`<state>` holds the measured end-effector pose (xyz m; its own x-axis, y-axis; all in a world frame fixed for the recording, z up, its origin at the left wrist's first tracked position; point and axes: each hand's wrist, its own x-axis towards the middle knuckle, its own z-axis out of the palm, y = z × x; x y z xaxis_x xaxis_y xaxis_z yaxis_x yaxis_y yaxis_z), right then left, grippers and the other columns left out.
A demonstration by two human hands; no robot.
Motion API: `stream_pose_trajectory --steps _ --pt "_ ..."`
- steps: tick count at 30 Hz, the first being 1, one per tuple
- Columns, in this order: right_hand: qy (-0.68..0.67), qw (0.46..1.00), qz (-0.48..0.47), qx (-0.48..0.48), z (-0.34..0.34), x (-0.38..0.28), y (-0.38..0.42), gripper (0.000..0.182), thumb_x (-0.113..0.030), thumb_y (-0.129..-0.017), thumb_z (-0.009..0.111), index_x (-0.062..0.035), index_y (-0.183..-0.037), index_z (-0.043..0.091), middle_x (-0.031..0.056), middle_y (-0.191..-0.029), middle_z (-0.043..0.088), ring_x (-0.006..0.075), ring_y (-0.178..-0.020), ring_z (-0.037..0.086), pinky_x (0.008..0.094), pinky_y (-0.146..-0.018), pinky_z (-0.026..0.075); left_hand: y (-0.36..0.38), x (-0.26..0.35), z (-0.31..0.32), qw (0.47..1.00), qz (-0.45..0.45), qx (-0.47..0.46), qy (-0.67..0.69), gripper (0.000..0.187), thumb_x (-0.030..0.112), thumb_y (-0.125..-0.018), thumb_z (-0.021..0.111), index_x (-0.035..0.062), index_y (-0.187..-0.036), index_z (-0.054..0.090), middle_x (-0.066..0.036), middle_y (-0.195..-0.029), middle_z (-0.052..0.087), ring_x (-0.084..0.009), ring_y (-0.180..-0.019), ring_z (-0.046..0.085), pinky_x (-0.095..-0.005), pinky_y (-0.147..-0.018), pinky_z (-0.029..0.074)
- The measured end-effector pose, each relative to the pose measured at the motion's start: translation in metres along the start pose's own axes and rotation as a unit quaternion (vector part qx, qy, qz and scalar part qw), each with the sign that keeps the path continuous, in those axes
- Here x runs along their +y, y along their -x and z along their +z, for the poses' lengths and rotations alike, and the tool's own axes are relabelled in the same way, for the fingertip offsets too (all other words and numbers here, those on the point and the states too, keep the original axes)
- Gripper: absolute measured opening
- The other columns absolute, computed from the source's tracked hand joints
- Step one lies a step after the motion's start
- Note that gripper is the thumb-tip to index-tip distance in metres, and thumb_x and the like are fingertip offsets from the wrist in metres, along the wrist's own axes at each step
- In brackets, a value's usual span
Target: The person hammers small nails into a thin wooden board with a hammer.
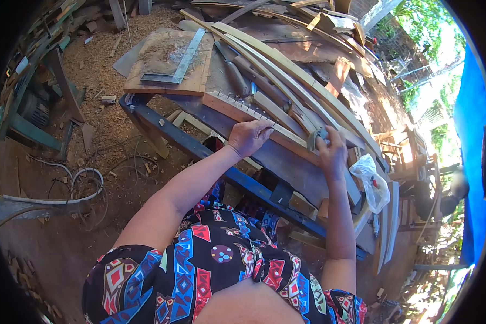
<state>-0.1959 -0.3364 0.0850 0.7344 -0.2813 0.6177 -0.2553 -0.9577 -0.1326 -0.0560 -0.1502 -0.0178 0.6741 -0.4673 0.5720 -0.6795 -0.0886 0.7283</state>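
A narrow wooden strip runs across the workbench, with a row of nails standing up along its left part. My left hand is closed at the strip, thumb and fingertips pinching a thin dark nail just past the end of that row. Farther right, my right hand curls round a rounded grey-green lump, close over the strip; I cannot tell what kind of thing it is. Behind the nails lies a tool with a dark, thick handle.
A metal try square lies on a wooden board at the bench's left end. Long curved wood strips stretch along the back. A clear plastic bag sits right of my right hand. Cables loop on the sawdust-strewn ground.
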Motion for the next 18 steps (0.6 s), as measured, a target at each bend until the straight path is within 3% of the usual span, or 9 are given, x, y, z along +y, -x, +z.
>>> stream_pose_trajectory --steps 2,4,7,8,12,18 --pt "-0.217 0.96 0.106 -0.14 0.008 -0.033 -0.015 0.038 -0.014 -0.076 0.071 -0.0004 -0.11 0.062 0.0142 -0.09 0.058 0.0261 -0.079 0.059 0.0379 -0.072 0.048 0.0 0.002 -0.002 1.0 -0.008 -0.002 0.013 0.014 0.022 -0.086 0.065 0.0133 -0.097 0.067 -0.008 -0.083 0.069 -0.0278 -0.075 0.067 -0.0369 -0.065 0.054" --pt "-0.317 0.917 0.106 -0.218 0.039 -0.048 -0.018 0.04 -0.012 -0.074 0.071 -0.0002 -0.112 0.062 0.0132 -0.09 0.058 0.0243 -0.079 0.058 0.0365 -0.071 0.048 -0.001 0.004 -0.005 0.999 -0.028 -0.024 0.001 0.017 0.022 -0.085 0.067 0.0124 -0.099 0.068 -0.009 -0.084 0.069 -0.0256 -0.073 0.068 -0.0343 -0.065 0.054" --pt "-0.264 0.931 0.077 -0.241 0.062 -0.066 -0.017 0.041 -0.012 -0.075 0.071 0.0001 -0.113 0.062 0.0086 -0.082 0.058 0.0172 -0.075 0.056 0.0301 -0.068 0.046 -0.001 0.004 -0.008 0.998 -0.041 -0.04 -0.018 0.021 0.021 -0.083 0.068 0.0125 -0.102 0.068 -0.01 -0.084 0.069 -0.0237 -0.071 0.068 -0.0323 -0.064 0.054" --pt "-0.248 0.932 0.086 -0.251 0.069 -0.065 -0.018 0.045 -0.012 -0.068 0.072 -0.0001 -0.111 0.062 0.0141 -0.088 0.059 0.027 -0.081 0.059 0.0368 -0.072 0.048 -0.002 0.003 -0.008 0.999 -0.033 -0.035 -0.022 0.021 0.021 -0.083 0.067 0.0134 -0.103 0.068 -0.01 -0.083 0.069 -0.0239 -0.069 0.068 -0.0329 -0.064 0.054" --pt "-0.226 0.932 0.122 -0.257 0.079 -0.063 -0.014 0.041 -0.012 -0.067 0.072 -0.0005 -0.106 0.064 0.0142 -0.088 0.059 0.0282 -0.082 0.06 0.0376 -0.073 0.048 -0.002 0.002 -0.007 0.997 -0.044 -0.05 -0.032 0.023 0.02 -0.082 0.067 0.0143 -0.104 0.068 -0.009 -0.084 0.07 -0.024 -0.07 0.068 -0.0333 -0.065 0.055" --pt "-0.295 0.92 0.157 -0.203 0.083 -0.065 -0.005 0.033 -0.01 -0.066 0.072 -0.0015 -0.098 0.064 0.012 -0.086 0.059 0.0258 -0.077 0.06 0.0356 -0.07 0.048 -0.003 0.003 -0.01 0.997 -0.052 -0.057 -0.018 0.023 0.02 -0.082 0.066 0.0147 -0.104 0.068 -0.009 -0.088 0.07 -0.0248 -0.074 0.069 -0.0335 -0.068 0.055"
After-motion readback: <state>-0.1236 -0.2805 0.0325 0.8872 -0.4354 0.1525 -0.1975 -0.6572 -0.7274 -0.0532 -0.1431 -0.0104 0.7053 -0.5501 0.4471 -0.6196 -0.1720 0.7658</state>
